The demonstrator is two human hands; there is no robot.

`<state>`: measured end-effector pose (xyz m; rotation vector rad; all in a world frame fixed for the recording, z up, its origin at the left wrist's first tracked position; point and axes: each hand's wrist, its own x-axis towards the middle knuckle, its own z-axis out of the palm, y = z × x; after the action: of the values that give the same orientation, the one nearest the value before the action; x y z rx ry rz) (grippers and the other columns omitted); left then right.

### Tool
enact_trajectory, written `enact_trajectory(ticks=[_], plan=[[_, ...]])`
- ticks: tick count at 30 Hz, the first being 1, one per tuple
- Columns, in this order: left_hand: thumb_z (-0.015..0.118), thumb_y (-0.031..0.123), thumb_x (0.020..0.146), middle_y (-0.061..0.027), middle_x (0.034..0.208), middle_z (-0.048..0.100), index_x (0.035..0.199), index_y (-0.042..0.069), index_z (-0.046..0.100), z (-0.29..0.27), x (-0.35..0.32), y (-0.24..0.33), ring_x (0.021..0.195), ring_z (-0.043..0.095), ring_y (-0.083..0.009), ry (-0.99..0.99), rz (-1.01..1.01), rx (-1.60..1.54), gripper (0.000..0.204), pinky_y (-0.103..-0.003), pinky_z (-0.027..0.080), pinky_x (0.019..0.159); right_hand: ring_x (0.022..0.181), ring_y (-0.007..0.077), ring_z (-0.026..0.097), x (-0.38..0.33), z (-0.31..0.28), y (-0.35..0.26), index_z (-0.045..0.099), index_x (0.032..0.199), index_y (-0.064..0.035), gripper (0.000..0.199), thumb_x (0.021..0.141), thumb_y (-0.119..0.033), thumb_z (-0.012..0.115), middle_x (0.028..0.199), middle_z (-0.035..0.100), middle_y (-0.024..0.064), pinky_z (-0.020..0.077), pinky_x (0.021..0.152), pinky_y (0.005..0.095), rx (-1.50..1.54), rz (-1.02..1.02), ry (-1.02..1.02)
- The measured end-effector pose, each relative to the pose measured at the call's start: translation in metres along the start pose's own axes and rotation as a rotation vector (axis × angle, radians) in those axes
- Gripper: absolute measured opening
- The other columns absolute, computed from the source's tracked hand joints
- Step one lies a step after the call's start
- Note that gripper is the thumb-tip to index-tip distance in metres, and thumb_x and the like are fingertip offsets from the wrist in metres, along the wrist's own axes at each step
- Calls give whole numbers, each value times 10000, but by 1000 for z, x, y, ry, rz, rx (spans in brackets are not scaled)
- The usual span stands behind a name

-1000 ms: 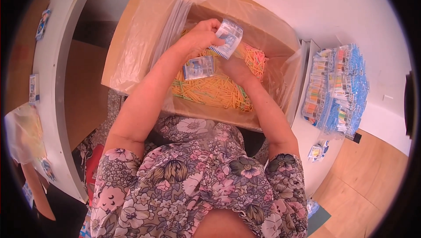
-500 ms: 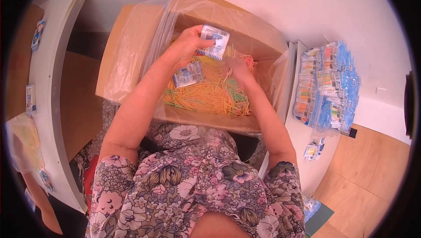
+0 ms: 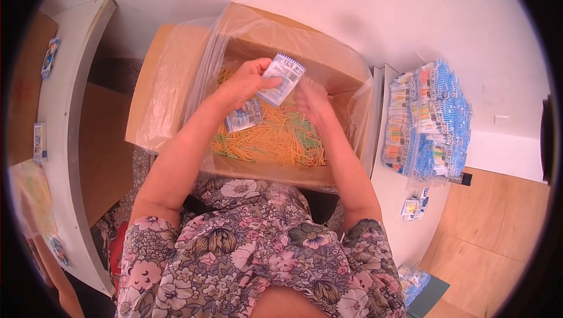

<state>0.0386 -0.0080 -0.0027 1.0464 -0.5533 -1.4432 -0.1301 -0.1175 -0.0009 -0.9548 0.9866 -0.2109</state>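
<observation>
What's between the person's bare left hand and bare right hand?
In the head view, a small, clear, rectangular plastic packet with blue-striped ends. The left hand pinches it; I can't tell whether the right hand touches it.

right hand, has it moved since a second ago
Yes: against the cardboard box, the right hand has shifted rightward and toward the box's far wall in the picture.

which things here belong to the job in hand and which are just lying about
In use:
packet in the left hand
coloured sticks
cardboard box
likely the packet heap at right

Seemingly lying about:
dark green sheet
small black object
</observation>
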Motion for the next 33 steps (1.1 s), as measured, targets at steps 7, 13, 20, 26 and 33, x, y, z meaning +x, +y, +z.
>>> enact_trajectory(ticks=[7,13,20,26,33], plan=[[601,59,855,-20,889,657,1020,28,615,3,-1,-7,774,603,-67,-142,13,94,168,-234,499,668,426,29,294,-40,31,-7,547,786,-96,221,889,-291,554,554,362,-68,240,354,205,-208,-259,90],[609,73,850,-8,828,644,906,19,618,3,-4,-1,700,569,-44,-113,-1,313,78,-205,457,605,435,20,312,-42,37,-4,550,829,-71,236,885,-295,597,550,379,-74,236,378,205,-277,-325,168],[692,102,772,17,728,626,824,30,649,12,-16,-4,650,549,-53,-499,-93,370,98,-238,467,605,413,43,224,-45,4,-15,486,754,-113,339,935,-400,497,537,276,-71,187,368,212,564,-392,-70],[698,84,771,12,746,638,866,5,666,19,-20,-7,685,563,-51,-598,-153,341,128,-223,469,634,443,57,238,-54,44,-2,443,738,-116,368,956,-412,439,552,284,-53,210,396,218,423,-356,64],[670,63,790,18,768,640,849,13,669,20,-18,-6,700,555,-43,-456,-12,293,77,-218,462,660,629,138,513,-56,52,11,487,768,-45,445,939,-454,453,700,512,51,449,571,290,281,-491,211]])
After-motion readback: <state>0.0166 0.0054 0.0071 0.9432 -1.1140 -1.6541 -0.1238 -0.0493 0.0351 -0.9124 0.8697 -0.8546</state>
